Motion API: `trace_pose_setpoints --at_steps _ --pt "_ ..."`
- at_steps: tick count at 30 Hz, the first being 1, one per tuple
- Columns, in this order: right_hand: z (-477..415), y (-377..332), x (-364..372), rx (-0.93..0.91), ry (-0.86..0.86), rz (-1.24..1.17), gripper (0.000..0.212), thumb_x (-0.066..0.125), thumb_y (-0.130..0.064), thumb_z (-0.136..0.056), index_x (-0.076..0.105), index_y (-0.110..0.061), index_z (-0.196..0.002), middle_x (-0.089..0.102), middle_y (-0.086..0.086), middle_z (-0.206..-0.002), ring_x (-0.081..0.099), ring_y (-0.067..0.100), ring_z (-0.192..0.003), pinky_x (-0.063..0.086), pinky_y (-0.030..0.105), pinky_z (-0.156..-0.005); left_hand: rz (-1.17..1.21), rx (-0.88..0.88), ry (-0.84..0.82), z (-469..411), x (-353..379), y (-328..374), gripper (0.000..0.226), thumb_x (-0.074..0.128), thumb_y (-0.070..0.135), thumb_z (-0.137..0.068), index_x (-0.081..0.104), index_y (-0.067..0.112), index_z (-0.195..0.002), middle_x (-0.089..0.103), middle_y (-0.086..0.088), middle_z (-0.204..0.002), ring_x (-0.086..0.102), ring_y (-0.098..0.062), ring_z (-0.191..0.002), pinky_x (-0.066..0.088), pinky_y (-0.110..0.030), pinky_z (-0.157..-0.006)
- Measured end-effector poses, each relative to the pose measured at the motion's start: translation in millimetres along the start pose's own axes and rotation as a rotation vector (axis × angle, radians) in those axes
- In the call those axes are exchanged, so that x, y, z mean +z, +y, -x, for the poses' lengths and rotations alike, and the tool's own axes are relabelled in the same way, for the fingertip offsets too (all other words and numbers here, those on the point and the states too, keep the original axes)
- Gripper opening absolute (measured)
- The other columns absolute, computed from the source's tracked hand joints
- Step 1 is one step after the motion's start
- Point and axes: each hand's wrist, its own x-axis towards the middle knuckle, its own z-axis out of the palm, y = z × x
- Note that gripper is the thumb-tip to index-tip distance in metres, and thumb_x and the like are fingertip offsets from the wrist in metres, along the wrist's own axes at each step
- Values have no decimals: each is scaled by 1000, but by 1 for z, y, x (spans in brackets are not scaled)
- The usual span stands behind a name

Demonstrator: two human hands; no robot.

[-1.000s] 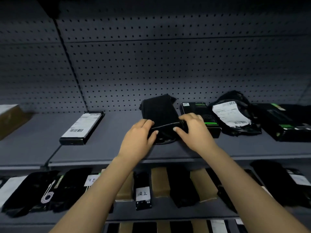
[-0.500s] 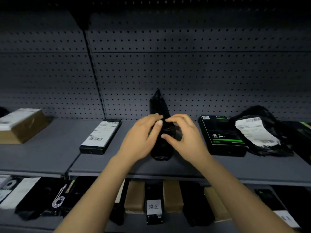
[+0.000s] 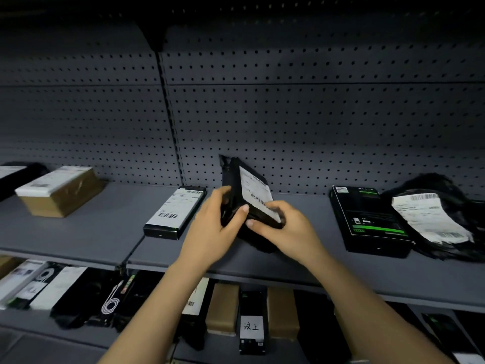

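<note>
Your left hand and right hand curl round a black soft parcel. It stands tilted on edge over the shelf, midway between front and back edges. Its white barcode label faces right.

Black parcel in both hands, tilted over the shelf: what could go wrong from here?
1. The left hand and right hand grip only the lower end of the black parcel; its top stands free, so it may flop or slip.
2. Right fingers lie over the label at its lower edge and might hide print.
3. The flat labelled box lies close to the left hand; set-down could nudge it.
</note>
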Motion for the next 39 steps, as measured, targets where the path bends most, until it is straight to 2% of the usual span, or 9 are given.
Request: trace_pose_setpoints --at_steps 5,10,14,21,25,28,31,35,39 --pt "4 7 -2 -132 81 226 70 83 -51 -66 58 -22 -125 53 -8 -127 47 12 -120 38 20 -95 48 -53 -110 20 10 -13 40 52 39 -97 43 37 -136 60 11 -121 57 -4 -109 46 -24 -90" --pt "3 7 -10 -90 -43 218 68 80 -36 -75 49 -25 -135 42 -9 -139 39 9 -128 31 19 -100 88 -115 -105 22 15 -17 35 51 33 -97 48 30 -132 60 11 -123 55 -5 -115 45 -25 -96" --pt "-2 5 -19 58 -55 -85 51 69 -26 -85 51 -30 -133 55 -13 -126 50 5 -119 39 19 -85 132 -214 -105 13 18 -10 51 50 42 -98 40 23 -144 51 11 -136 46 -5 -126 37 -26 -102" --pt "-3 11 -12 111 -57 -128 36 51 -22 -100 54 -19 -135 61 -6 -127 55 6 -101 40 13 -71 260 -279 -93 12 26 -4 46 55 25 -98 42 25 -142 54 18 -119 48 -1 -120 33 -17 -91" --pt "5 15 -10 35 20 -242 40 57 -12 -96 50 -19 -135 58 -8 -126 51 1 -112 40 8 -85 386 -208 -37 20 29 -6 51 59 10 -94 42 25 -140 56 15 -131 48 1 -128 40 -28 -107" --pt "11 20 -9 -45 108 -322 46 62 -5 -92 49 -18 -134 57 -7 -129 51 6 -124 41 24 -106 475 -107 25 26 32 -2 58 59 -4 -90 41 21 -139 53 12 -138 44 0 -132 36 -36 -114" --pt "15 19 -10 -127 166 -416 45 63 2 -89 50 -20 -126 58 -12 -124 53 4 -124 44 28 -107 558 -34 67 28 32 3 62 56 -11 -88 38 19 -140 48 6 -144 40 -6 -137 32 -38 -116" --pt "18 18 -15 -203 193 -505 47 62 8 -88 49 -20 -123 58 -15 -123 54 1 -122 44 23 -105 584 36 83 28 30 12 65 55 -7 -86 35 20 -142 47 15 -144 37 -7 -139 30 -33 -116" --pt "21 18 -20 -246 195 -530 47 61 9 -88 49 -17 -126 59 -10 -127 54 3 -124 44 22 -104 540 80 99 27 30 17 64 58 6 -89 34 20 -146 41 7 -150 35 -11 -141 30 -45 -116"
